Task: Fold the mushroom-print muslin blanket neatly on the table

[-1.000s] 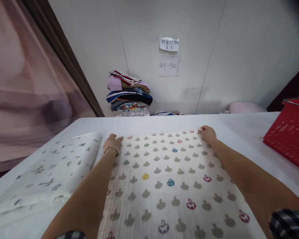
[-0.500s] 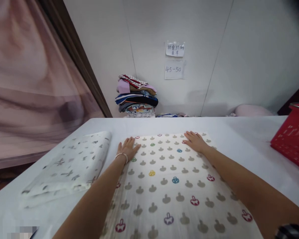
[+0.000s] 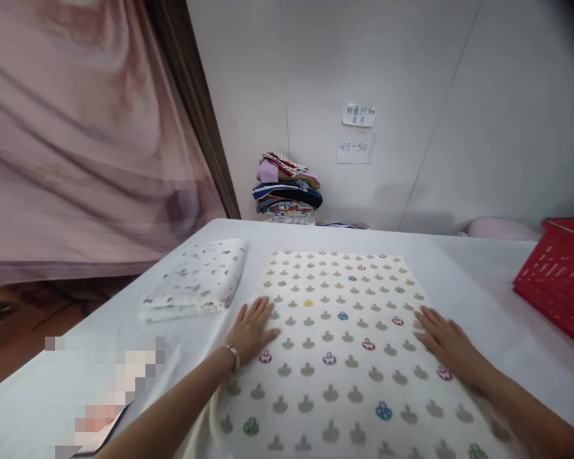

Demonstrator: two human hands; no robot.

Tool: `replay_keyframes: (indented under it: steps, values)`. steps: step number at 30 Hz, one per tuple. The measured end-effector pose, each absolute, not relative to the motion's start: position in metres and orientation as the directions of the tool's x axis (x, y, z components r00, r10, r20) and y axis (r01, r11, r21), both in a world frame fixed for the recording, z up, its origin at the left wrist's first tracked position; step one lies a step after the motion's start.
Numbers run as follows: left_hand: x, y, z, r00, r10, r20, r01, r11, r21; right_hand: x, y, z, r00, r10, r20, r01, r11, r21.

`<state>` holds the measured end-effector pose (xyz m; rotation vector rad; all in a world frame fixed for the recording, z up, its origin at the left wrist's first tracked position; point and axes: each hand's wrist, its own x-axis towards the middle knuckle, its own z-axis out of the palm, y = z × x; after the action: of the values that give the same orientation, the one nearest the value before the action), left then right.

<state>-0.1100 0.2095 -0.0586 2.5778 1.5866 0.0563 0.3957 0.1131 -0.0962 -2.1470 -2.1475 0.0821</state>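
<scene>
A white cloth (image 3: 335,331) printed with grey and coloured mushroom shapes lies spread out flat in front of me on the white table. My left hand (image 3: 252,326), with a bracelet at the wrist, rests flat on the cloth's left edge, fingers stretched out. On the opposite edge my right hand (image 3: 447,341) lies palm down, its fingers extended too. Neither hand grips anything. The near end of the cloth runs out of view at the bottom. To the left of it sits a folded white cloth (image 3: 198,277) with small dark prints.
A red basket (image 3: 557,280) stands at the table's right side. Behind the far edge rises a stack of folded fabrics (image 3: 287,188) against the wall. Paper notes (image 3: 354,148) hang on that wall. A pink curtain (image 3: 90,140) drapes at the left. A blurred-out patch covers the lower left.
Both hands have slid from the far corners of the mushroom-print cloth back toward me along its side edges. The camera view has shifted, so more of the left side shows.
</scene>
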Motion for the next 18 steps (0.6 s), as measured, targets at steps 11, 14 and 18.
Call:
replay_keyframes:
  steps: [11,14,18]
  values:
    - [-0.163,0.086,-0.06,0.341,0.939,0.034,0.925,-0.342,0.166,0.422,-0.025,-0.122,-0.002,0.985,0.17,0.982,0.035,-0.188]
    - [-0.165,0.066,-0.057,0.283,0.958,0.047,0.934,-0.286,0.214,0.421,-0.04,-0.115,0.012,0.976,0.216,0.975,0.037,-0.221]
    - [-0.163,0.041,-0.056,0.274,0.943,0.191,0.919,-0.315,0.237,0.402,-0.059,-0.107,-0.036,0.948,0.315,0.967,0.112,-0.227]
